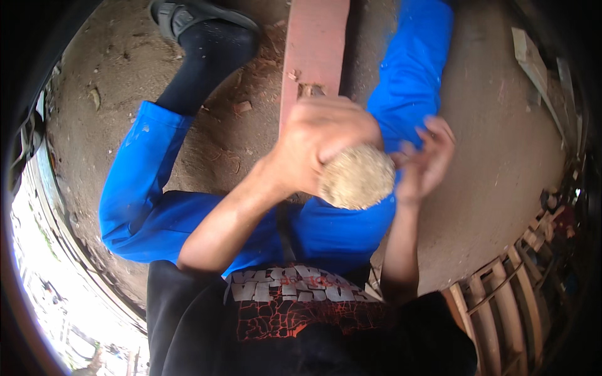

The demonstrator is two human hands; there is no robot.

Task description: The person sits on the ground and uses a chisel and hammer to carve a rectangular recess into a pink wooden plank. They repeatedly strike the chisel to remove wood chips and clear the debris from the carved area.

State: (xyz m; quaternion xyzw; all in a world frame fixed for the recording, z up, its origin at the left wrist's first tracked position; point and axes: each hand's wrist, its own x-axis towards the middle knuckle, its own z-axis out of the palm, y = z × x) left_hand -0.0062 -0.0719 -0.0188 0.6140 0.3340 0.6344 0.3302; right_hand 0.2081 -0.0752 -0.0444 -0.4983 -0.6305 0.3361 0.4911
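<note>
Down b/w the worker's knees, a long reddish board [315,44] runs away from the body, its near part hidden behind the hands. There's a small cut-out [311,90] in its face, w/ something dark showing there just past the knuckles; can't tell what.

L hand [332,135] is clenched round a thick wooden piece [357,177], whose rough, round, tan end faces up at me, so its length is mostly hidden. That piece is above the near part of the board, a bit to the R of it. R hand [427,160] is up just beside the round end, fingers half curled & blurred; can't tell if it's got anything in it, or if it touches the wood.

Worker's in bright blue trousers [138,182] & a black top [188,319] w/ a pale and orange-red print on the chest. L leg's bent out to the side, foot in a dark sock [210,62] & grey sandal [179,19]; R leg stretches fwd along the board's R side.

Floor [501,156] is bare brown dirt, w/ wood chips [242,107] near the board, L side. Far R, pale planks [533,66] lie about; lower R, approx. behind the worker, slatted woodwork [501,307]. Strong daylight, lower L.
</note>
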